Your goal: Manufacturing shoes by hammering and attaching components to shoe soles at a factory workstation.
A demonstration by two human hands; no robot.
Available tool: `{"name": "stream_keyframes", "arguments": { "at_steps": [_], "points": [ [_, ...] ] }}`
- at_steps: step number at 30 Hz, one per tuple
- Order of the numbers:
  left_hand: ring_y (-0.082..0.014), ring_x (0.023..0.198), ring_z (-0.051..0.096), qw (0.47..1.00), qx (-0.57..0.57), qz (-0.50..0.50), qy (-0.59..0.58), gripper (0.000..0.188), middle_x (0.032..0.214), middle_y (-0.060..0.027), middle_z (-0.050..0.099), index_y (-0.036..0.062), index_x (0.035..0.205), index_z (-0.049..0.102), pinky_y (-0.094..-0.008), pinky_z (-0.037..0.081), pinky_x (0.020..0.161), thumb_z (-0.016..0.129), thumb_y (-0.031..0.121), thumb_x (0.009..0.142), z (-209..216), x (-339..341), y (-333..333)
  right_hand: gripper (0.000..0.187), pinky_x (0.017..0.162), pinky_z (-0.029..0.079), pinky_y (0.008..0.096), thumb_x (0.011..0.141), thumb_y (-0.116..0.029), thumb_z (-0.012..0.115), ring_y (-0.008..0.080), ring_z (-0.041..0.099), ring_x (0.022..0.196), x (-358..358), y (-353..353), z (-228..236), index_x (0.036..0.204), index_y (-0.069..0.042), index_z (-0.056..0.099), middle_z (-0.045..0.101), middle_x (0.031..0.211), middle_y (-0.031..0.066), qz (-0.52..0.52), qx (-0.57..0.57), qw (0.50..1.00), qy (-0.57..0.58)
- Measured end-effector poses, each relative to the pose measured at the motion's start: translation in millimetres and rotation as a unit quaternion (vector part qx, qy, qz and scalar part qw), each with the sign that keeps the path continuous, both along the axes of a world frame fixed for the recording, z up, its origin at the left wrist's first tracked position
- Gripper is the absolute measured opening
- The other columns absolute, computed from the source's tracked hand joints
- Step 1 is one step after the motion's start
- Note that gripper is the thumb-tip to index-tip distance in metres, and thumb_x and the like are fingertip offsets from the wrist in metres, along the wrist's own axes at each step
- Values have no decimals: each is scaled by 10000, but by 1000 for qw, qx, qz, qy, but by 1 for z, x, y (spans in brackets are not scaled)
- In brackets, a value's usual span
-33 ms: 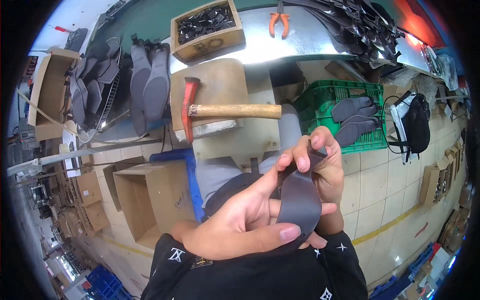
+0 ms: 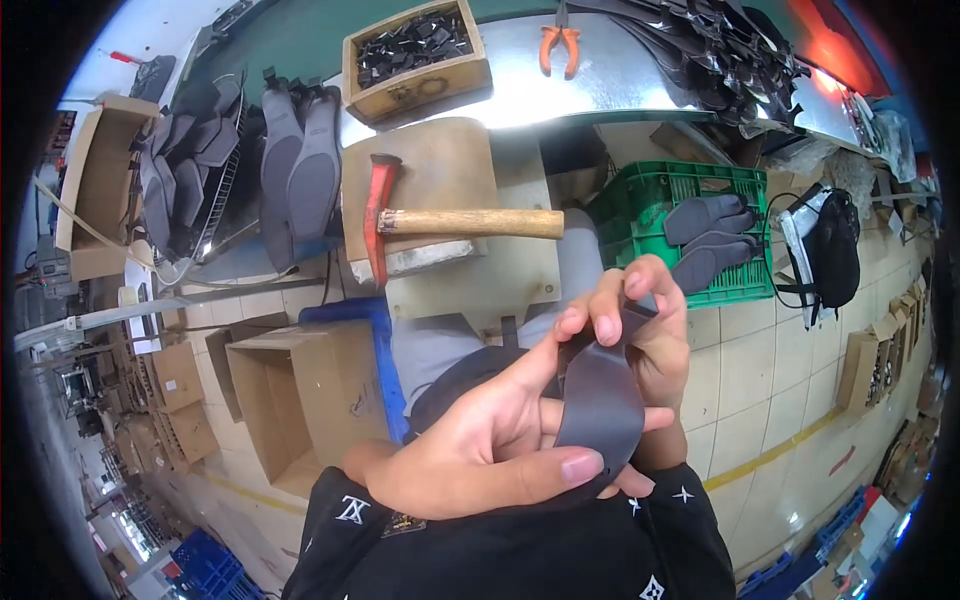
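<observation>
Low in the middle of the view, in front of the black printed garment, a dark brown, smooth, curved strap [image 2: 600, 405] is held between both hands. The lower, wide part of the strap is gripped by the left hand [image 2: 470, 440], with the thumb pressed along its near face and the fingers passed behind it. The upper end is pinched by the curled fingers of the right hand [image 2: 655, 335]; how its thumb is placed cannot be told. Beyond the hands, a red-headed hammer with a pale wooden handle [image 2: 470, 222] is laid across a tan, flat-topped block [image 2: 445, 160]. Farther back, an open wooden box [image 2: 425, 92] is filled with small black pieces, and orange-handled pliers [image 2: 570, 52] are placed to its right.
</observation>
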State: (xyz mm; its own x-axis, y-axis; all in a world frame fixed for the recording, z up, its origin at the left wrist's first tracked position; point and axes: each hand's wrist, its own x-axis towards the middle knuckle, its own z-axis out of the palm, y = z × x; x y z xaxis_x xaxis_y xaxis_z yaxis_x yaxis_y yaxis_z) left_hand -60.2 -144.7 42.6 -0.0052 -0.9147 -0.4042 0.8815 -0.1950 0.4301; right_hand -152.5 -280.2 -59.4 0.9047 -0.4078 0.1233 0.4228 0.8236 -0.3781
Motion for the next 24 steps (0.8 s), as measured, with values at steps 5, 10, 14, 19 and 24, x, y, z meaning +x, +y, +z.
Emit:
{"name": "stream_keyframes", "arguments": {
  "at_steps": [5,10,14,19,24],
  "points": [
    [-382,1145,618,996,19,-41,-79,865,1355,-351,491,45,1570,58,-379,498,945,618,220,935,-22,12,-19,314,982,488,467,934,3,541,304,652,1015,-18,-31,0,1245,36,514,631,946,139,-282,-355,884,116],
    [-352,1324,480,930,-20,78,-358,764,1459,-275,439,11,1562,55,-405,325,1113,450,350,1004,-62,29,-32,308,971,475,322,921,16,566,199,644,1059,-68,-144,-55,1227,52,549,680,1064,113,-417,-508,668,349],
    [-350,1319,490,925,-36,48,-375,718,1474,-250,435,46,1570,107,-401,354,1092,438,337,1004,-62,38,-38,305,896,489,289,943,-90,597,159,645,1041,-169,-281,-165,1229,14,583,691,1095,136,-378,-668,425,479],
    [-292,1280,520,894,-15,36,-446,614,1458,-205,468,37,1556,192,-377,362,1083,437,208,1020,-68,44,-39,309,714,537,327,972,-243,595,236,706,773,-85,-341,-88,1131,16,648,715,879,159,-517,-489,507,486],
    [-252,1267,517,887,-38,-12,-459,552,1448,-176,479,22,1520,295,-362,366,1076,450,216,1026,-62,53,-55,546,822,501,461,878,-475,634,416,643,912,28,-428,-9,1114,17,619,667,898,228,-487,-663,277,497]
  ]
}}
